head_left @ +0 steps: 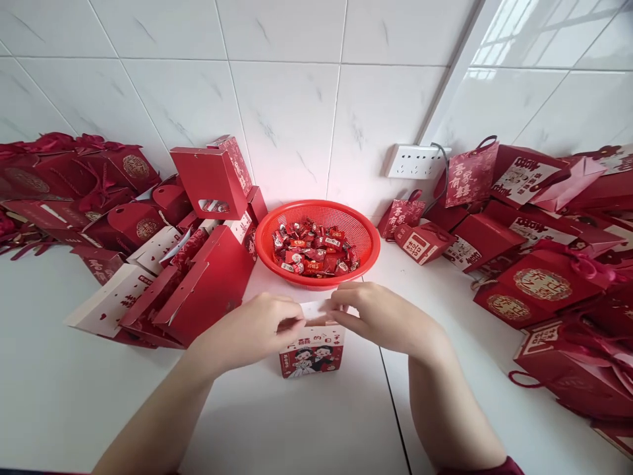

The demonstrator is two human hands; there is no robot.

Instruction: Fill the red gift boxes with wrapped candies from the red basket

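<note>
A small red and white gift box (312,356) with a cartoon couple on its front stands upright on the white table, its white top flap raised. My left hand (264,326) has its fingers closed on the box's left top edge. On the other side, my right hand (366,310) pinches the top flap at the right. The fingers partly cover the box's upper part. Just behind the box, a red plastic basket (372,254) holds many wrapped candies (316,253).
Red boxes, some flat and some upright, crowd the left (212,284). Many finished-looking red gift boxes (544,284) are piled at the right. A white power strip (415,162) is against the tiled wall, with a grey cable. A dark seam crosses the table.
</note>
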